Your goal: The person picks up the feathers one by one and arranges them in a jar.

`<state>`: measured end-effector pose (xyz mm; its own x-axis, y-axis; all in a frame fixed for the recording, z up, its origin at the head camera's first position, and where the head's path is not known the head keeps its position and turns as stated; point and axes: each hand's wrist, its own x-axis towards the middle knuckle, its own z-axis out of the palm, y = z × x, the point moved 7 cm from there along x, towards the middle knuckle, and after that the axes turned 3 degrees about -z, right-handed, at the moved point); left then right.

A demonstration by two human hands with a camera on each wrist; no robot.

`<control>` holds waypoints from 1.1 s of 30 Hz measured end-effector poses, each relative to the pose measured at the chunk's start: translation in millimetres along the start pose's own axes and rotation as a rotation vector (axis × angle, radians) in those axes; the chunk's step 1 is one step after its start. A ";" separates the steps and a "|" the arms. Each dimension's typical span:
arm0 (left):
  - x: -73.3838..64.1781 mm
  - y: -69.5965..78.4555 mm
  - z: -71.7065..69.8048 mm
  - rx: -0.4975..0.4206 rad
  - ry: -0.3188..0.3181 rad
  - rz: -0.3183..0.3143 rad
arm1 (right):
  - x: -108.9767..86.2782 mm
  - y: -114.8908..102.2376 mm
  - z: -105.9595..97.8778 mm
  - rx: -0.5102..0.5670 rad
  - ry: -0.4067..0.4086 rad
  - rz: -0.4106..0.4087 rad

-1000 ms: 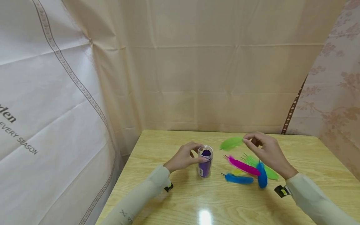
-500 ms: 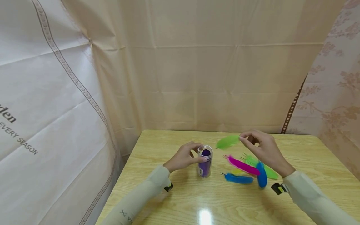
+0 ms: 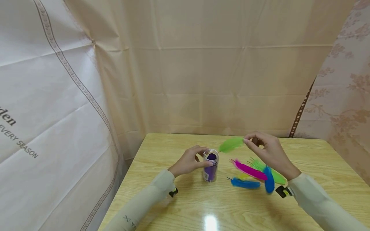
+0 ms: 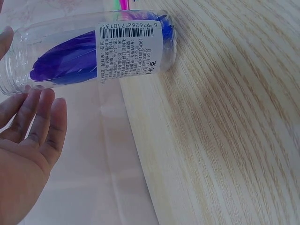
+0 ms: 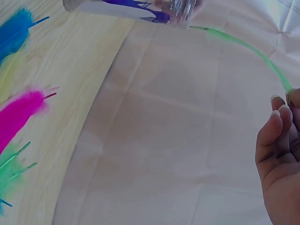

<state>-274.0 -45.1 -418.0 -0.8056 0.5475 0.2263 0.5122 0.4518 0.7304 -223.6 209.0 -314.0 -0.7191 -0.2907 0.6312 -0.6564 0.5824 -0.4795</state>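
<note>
A clear, lidless jar [image 3: 210, 176] stands upright on the table with a purple-blue feather [image 4: 70, 58] inside; its label [image 4: 129, 44] bears a barcode. My left hand [image 3: 189, 161] grips the jar near its neck, thumb on the near side and fingers behind. Between thumb and fingertips, my right hand [image 3: 270, 152] pinches a green feather [image 3: 231, 145] by its soft tip. The feather points left, its quill end right by the jar's rim, and it looks thin and bowed edge-on in the right wrist view.
Right of the jar lie a magenta feather [image 3: 250, 170], a blue feather [image 3: 245, 183], another blue feather [image 3: 269, 181], light green feathers [image 3: 278, 177] and a partly covered yellow feather [image 3: 244, 176]. The wooden table [image 3: 179, 205] ends at a beige cloth [image 3: 219, 80] behind.
My right hand has moved left with the green feather, bringing its quill end from well right of the jar to beside the rim. The left hand and jar have stayed put.
</note>
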 end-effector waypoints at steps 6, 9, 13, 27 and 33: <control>1.4 -2.0 1.2 0.008 -0.002 -0.001 | 2.7 -3.1 2.3 0.022 0.001 -0.012; 1.6 -1.8 1.2 0.004 0.002 0.007 | 4.1 -4.4 4.8 0.036 -0.001 -0.019; 1.4 -1.3 0.7 0.000 0.003 0.017 | 5.7 -5.7 9.7 0.051 -0.005 -0.036; 0.9 -1.4 1.4 -0.006 -0.019 -0.001 | 8.0 -13.2 32.8 0.095 -0.030 -0.090; 1.2 -2.6 1.8 0.000 -0.015 0.002 | 8.3 -12.5 42.7 0.103 -0.068 -0.070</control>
<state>-275.8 -44.3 -420.7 -0.8002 0.5589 0.2176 0.5135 0.4509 0.7300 -231.1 166.9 -328.8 -0.6820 -0.3812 0.6242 -0.7232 0.4790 -0.4976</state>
